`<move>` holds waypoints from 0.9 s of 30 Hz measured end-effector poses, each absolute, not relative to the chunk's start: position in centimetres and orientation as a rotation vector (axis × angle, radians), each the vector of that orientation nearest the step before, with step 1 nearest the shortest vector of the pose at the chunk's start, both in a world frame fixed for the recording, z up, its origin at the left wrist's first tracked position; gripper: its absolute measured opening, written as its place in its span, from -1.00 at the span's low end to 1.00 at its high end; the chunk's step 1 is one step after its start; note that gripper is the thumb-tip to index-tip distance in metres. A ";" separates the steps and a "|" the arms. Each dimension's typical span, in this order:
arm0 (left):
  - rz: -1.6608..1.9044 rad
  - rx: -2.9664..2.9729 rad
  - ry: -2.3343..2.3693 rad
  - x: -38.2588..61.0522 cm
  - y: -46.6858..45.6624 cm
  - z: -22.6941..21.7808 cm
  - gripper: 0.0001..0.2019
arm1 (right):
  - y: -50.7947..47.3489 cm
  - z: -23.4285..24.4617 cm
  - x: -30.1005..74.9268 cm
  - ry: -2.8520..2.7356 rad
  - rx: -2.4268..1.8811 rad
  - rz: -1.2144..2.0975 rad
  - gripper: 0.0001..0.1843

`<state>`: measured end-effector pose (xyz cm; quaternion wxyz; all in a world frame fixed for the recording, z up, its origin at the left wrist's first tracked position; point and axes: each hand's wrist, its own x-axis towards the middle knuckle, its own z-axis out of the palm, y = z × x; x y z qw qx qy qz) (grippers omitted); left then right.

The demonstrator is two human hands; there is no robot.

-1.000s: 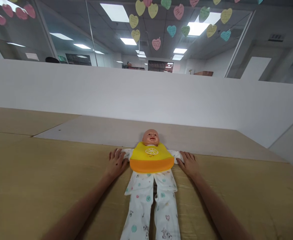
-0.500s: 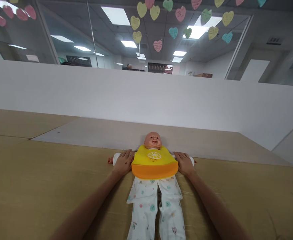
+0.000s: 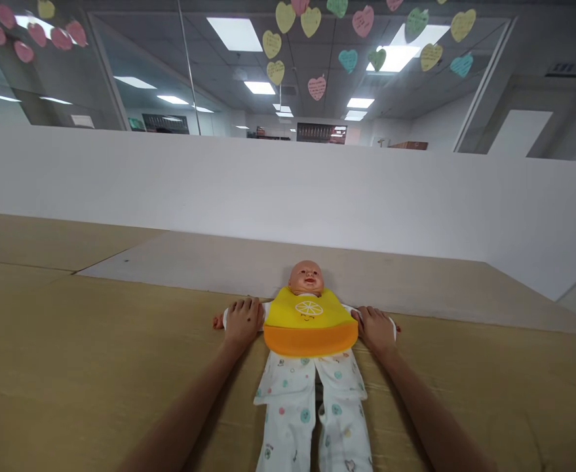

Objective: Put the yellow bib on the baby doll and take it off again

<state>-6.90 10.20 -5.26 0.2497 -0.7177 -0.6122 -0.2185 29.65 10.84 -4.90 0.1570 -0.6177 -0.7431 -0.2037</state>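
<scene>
- Head view: doll lies face-up near the far edge of the surface; bib and clothing are on.
- Left hand and right hand cover the sleeves, fingers half-curled; grip cannot be told.
- Outstanding: hands not yet clear.

L hand & R hand on doll's sleeves.

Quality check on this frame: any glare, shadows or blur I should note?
Head view: ceiling lights behind the glass blow out to white; head view: soft shadows along the inner sides of the forearms; head view: the bib shows its print clearly, left hand and right hand fairly sharp; head view: writing on the heart-shaped notes too small to read.
</scene>
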 end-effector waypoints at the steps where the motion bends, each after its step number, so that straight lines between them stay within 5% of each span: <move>1: -0.635 -1.928 -1.663 -7.0 10.1 -5.2 -0.77 | 10.7 -4.9 29.5 -2.108 -1.768 -0.589 -0.58; 9: -1.018 -2.133 -1.445 -6.4 8.3 -5.1 -0.61 | 10.2 -6.0 28.4 -2.028 -1.443 -0.570 -0.59; 14: -1.082 -2.252 -1.483 -5.4 7.1 -4.6 -0.63 | 9.8 -6.3 27.7 -2.056 -1.227 -0.315 -0.48; 27: -1.452 -2.295 -1.492 -5.2 7.7 -5.4 -0.64 | 9.2 -5.5 27.0 -1.956 -1.134 -0.077 -0.58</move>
